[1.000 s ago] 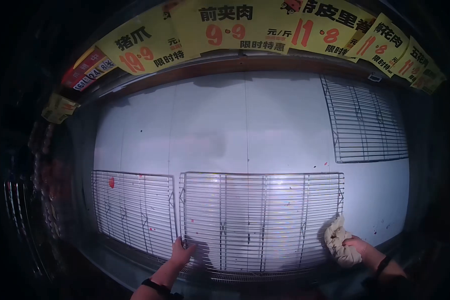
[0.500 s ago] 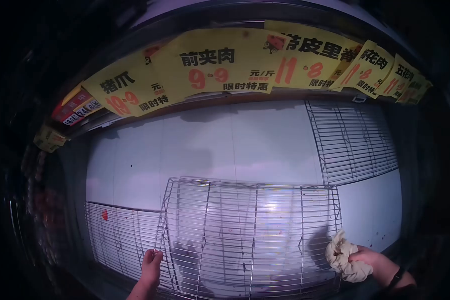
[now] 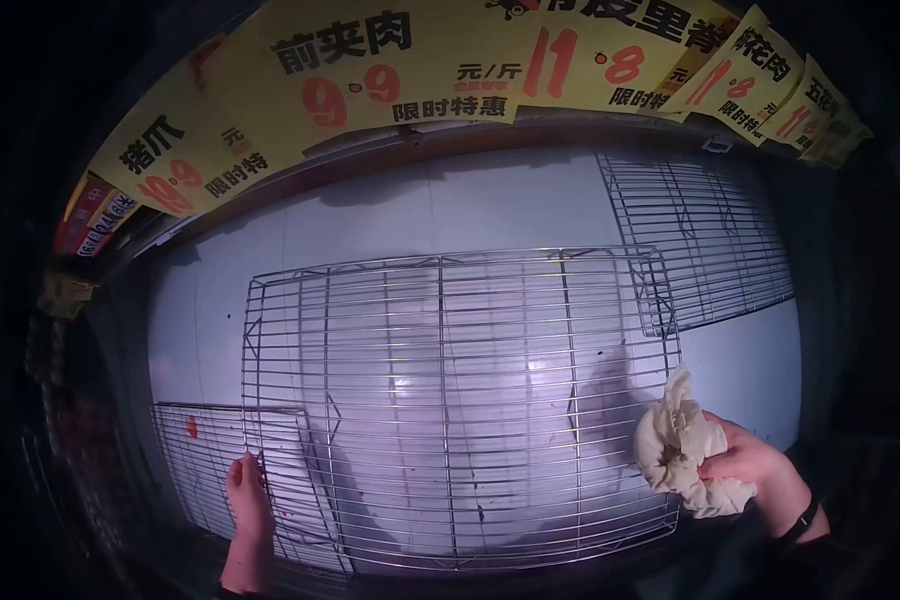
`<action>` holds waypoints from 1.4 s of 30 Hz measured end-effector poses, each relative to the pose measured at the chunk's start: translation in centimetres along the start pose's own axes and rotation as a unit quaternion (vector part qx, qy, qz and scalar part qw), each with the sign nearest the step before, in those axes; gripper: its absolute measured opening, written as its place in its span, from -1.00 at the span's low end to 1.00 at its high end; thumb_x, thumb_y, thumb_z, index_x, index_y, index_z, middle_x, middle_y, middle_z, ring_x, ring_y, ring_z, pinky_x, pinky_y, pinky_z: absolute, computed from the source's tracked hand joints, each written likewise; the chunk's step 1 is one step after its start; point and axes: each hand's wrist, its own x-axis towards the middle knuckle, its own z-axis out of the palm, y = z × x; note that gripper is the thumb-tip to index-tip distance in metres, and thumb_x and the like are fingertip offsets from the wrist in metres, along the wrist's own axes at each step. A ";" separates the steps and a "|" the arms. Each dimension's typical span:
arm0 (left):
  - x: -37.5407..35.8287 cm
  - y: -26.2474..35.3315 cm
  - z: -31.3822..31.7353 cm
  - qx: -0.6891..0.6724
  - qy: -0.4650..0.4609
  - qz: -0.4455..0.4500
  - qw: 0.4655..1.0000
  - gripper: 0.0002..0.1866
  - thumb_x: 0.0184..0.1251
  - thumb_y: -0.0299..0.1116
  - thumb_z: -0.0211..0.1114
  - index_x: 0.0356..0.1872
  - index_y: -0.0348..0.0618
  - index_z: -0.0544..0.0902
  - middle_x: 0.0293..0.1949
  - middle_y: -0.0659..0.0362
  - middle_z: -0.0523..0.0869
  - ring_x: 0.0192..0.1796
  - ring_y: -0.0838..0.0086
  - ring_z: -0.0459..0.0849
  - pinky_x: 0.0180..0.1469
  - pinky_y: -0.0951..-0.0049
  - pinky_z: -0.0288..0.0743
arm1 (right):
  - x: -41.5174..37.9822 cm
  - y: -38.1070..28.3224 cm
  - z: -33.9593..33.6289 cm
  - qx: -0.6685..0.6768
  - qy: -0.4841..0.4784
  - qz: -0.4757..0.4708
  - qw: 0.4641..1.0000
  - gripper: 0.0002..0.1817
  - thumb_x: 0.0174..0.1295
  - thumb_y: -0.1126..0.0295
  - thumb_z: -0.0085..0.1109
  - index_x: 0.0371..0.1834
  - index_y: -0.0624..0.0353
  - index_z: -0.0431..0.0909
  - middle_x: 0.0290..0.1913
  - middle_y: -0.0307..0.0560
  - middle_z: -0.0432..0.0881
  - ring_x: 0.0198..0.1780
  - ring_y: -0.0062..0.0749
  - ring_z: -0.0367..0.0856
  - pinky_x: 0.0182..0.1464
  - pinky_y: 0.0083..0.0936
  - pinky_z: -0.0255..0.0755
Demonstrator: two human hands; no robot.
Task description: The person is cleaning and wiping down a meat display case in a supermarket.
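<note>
At the lower left of the frame, the left hand (image 3: 247, 497) grips the left edge of the wire rack (image 3: 460, 400), holding it tilted up off the white case floor (image 3: 740, 370) at centre frame. At the lower right, the right hand (image 3: 760, 470) clenches a crumpled cloth (image 3: 682, 450) against the rack's right edge, steadying that side. Yellow price signs (image 3: 390, 70) hang above.

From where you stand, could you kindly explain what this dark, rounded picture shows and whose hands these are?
The picture comes from a camera worn on a person's head, looking forward and down; its wide lens bends the edges. The left hand has a grip on the left edge of a large wire rack, raised off the white case floor. The right hand clutches a crumpled beige cloth against the rack's right side. Two more wire racks lie flat: one lower left, one upper right. Yellow price signs hang above.
</note>
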 end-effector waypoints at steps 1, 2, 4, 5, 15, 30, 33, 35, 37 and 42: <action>1.0 0.5 1.0 -0.015 -0.001 -0.003 1.000 -0.77 0.53 -0.29 0.21 -0.40 -0.07 0.50 -0.52 0.41 0.44 -0.48 0.74 0.30 -0.41 0.65 0.17 | 0.9 -0.9 -0.5 -0.017 0.015 0.001 1.000 -0.08 0.02 0.61 0.29 0.54 0.27 0.12 0.24 -0.06 0.55 0.24 -0.34 0.53 0.33 -0.32 0.36; 2.1 0.9 2.2 -0.032 -0.003 -0.005 0.999 -0.77 0.52 -0.30 0.22 -0.41 -0.07 0.50 -0.53 0.41 0.43 -0.47 0.74 0.30 -0.41 0.65 0.16 | 1.9 -1.8 -1.1 -0.036 0.030 -0.001 0.999 -0.08 0.01 0.62 0.28 0.54 0.28 0.12 0.23 -0.06 0.56 0.24 -0.33 0.54 0.33 -0.32 0.37; 4.8 0.8 4.4 -0.039 -0.020 0.020 0.999 -0.76 0.50 -0.32 0.23 -0.44 -0.08 0.50 -0.55 0.41 0.41 -0.48 0.72 0.29 -0.42 0.61 0.15 | 3.8 -3.1 -2.2 -0.027 0.032 -0.027 0.999 -0.09 -0.01 0.61 0.27 0.52 0.30 0.15 0.21 -0.05 0.57 0.21 -0.31 0.57 0.30 -0.34 0.41; 5.7 1.2 5.5 -0.027 -0.024 0.022 0.999 -0.75 0.50 -0.30 0.23 -0.45 -0.08 0.50 -0.55 0.41 0.41 -0.48 0.71 0.29 -0.42 0.60 0.14 | 4.8 -3.8 -2.7 -0.022 0.034 -0.040 0.998 -0.10 -0.02 0.61 0.27 0.51 0.31 0.16 0.20 -0.04 0.58 0.20 -0.30 0.58 0.28 -0.35 0.42; 10.9 3.0 14.6 0.046 -0.039 -0.004 0.998 -0.70 0.45 -0.16 0.23 -0.23 -0.25 0.65 -0.52 0.34 0.47 -0.51 0.69 0.29 -0.44 0.58 0.17 | 11.2 -9.7 -7.5 -0.100 0.116 -0.066 0.986 -0.39 0.01 0.50 0.24 0.24 0.38 0.48 0.06 0.00 0.67 0.03 -0.30 0.68 0.15 -0.41 0.54; 13.3 3.3 19.3 0.179 -0.070 0.183 0.964 -0.49 0.40 -0.21 0.30 0.24 -0.34 0.49 0.01 0.02 0.60 0.16 0.22 0.52 0.31 0.27 0.31 | 14.8 -13.9 -7.8 -0.013 0.198 -0.152 0.968 -0.45 0.12 0.44 0.24 0.21 0.43 0.46 0.03 0.06 0.67 -0.03 -0.30 0.72 0.07 -0.45 0.61; 3.4 4.3 22.4 0.233 -0.047 0.476 0.847 -0.57 0.32 -0.37 0.32 0.17 -0.30 0.52 0.00 -0.01 0.59 0.13 0.14 0.51 0.28 0.21 0.32 | 16.1 -15.0 -8.3 0.001 0.166 -0.142 0.976 -0.56 0.14 0.42 0.24 0.09 0.42 0.55 -0.08 0.04 0.71 -0.15 -0.32 0.75 -0.06 -0.46 0.65; -3.4 4.1 24.3 0.220 -0.216 0.563 0.767 -0.61 0.18 -0.45 0.35 0.06 -0.22 0.56 -0.02 -0.01 0.59 0.05 0.11 0.53 0.16 0.20 0.37 | 17.6 -15.0 -10.3 0.021 0.127 -0.127 0.984 -0.62 0.15 0.41 0.24 0.00 0.41 0.61 -0.14 0.02 0.72 -0.20 -0.33 0.76 -0.12 -0.46 0.66; -9.1 2.4 27.0 0.239 -0.365 0.536 0.723 -0.60 0.14 -0.42 0.39 0.04 -0.16 0.61 -0.05 0.01 0.60 -0.03 0.08 0.57 0.07 0.17 0.43 | 18.6 -14.9 -10.0 -0.004 0.150 -0.129 0.980 -0.61 0.15 0.41 0.24 0.01 0.43 0.60 -0.12 0.04 0.72 -0.18 -0.32 0.76 -0.11 -0.46 0.66; -16.2 -3.4 37.4 0.309 -0.424 0.515 0.678 -0.40 0.18 -0.21 0.44 0.25 -0.13 0.50 -0.01 0.08 0.53 0.05 0.17 0.52 0.09 0.19 0.45 | 20.0 -14.2 -9.2 0.001 0.176 -0.130 0.976 -0.55 0.16 0.39 0.25 0.09 0.44 0.57 -0.07 0.07 0.71 -0.13 -0.28 0.76 -0.08 -0.44 0.66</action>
